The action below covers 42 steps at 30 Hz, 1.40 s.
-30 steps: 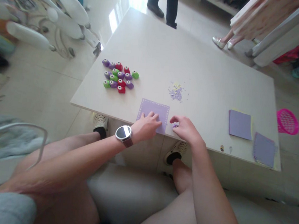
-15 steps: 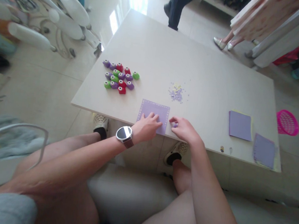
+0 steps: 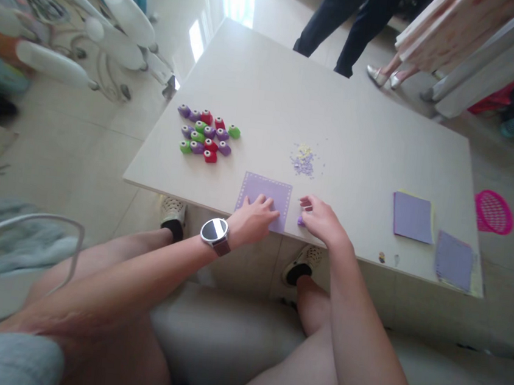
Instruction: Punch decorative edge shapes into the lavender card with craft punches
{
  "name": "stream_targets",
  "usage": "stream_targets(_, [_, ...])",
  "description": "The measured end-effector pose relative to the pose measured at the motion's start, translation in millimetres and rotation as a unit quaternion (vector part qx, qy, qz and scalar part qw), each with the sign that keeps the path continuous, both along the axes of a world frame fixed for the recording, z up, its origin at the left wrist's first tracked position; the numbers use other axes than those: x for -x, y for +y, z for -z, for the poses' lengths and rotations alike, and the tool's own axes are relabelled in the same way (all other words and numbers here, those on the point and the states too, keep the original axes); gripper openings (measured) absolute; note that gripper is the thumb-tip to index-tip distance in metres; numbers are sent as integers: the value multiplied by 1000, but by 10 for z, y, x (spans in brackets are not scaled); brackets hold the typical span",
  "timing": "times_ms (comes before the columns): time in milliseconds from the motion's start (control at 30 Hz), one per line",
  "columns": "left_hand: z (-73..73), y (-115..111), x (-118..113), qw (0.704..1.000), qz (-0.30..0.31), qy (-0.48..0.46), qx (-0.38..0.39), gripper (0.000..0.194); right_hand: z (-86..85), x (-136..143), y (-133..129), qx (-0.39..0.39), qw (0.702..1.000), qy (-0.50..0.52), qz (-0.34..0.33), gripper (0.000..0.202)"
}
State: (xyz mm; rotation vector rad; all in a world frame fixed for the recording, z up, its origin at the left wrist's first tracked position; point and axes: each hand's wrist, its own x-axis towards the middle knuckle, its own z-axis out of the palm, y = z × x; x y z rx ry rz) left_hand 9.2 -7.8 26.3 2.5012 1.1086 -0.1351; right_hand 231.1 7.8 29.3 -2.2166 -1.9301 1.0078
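Note:
A purple square sheet (image 3: 264,187) with small punched marks along its edges lies at the table's near edge. My left hand (image 3: 257,215) rests on it, palm down with fingers spread. Just right of the sheet is my right hand (image 3: 321,219), its fingers curved and apart from one another. A small purple punch (image 3: 300,220) stands on the table by its thumb side; whether the thumb touches it I cannot tell. Beyond the sheet lies a pile of purple and yellow paper bits (image 3: 304,161).
Several red, green and purple punches (image 3: 209,131) are grouped on the left of the table (image 3: 260,76). At right lie a stack of purple sheets (image 3: 413,217), another sheet pile (image 3: 454,260) and two small items. People stand beyond the far edge; a pink basket (image 3: 494,211) is at right.
My right hand has shifted slightly right and its fingers have loosened around the small purple punch. My left hand stays on the sheet. A person in dark trousers has moved right behind the table.

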Motion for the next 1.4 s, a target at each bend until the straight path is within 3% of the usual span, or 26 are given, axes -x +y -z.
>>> stream_targets(100, [-2,1,-2,1000,-1,1,4,35,32,31,10,10,1000,7,-10,49])
stream_targets(267, [8,-1,1,1000,-1,-3,1,35,70,66,35,-49,999,-10,-16,70])
stream_targets(533, [2,2,-12,1000,-7,-9,13,35,159,58,67,-55,998,-2,-10,57])
stream_targets(733, [-51,-2,-33,1000,-14,-8,25,33,283,65,199,-83,996,34,1,63])
stream_targets(900, [-24,-4,-5,999,-14,-20,22,32,328,111,344,-93,994,1,50,69])
stream_targets(1000, [-4,-1,19,999,-10,-28,23,32,314,94,382,-140,987,-14,80,64])
stream_targets(1100, [6,0,35,999,-6,-32,24,33,262,37,343,-155,986,-11,61,51])
stream_targets(1233, [14,-17,28,999,-8,-27,21,32,168,-38,221,-110,993,-26,16,36])
stream_targets(1400, [6,-41,-20,1000,-18,-14,19,36,128,-21,173,-88,995,-5,-39,44])
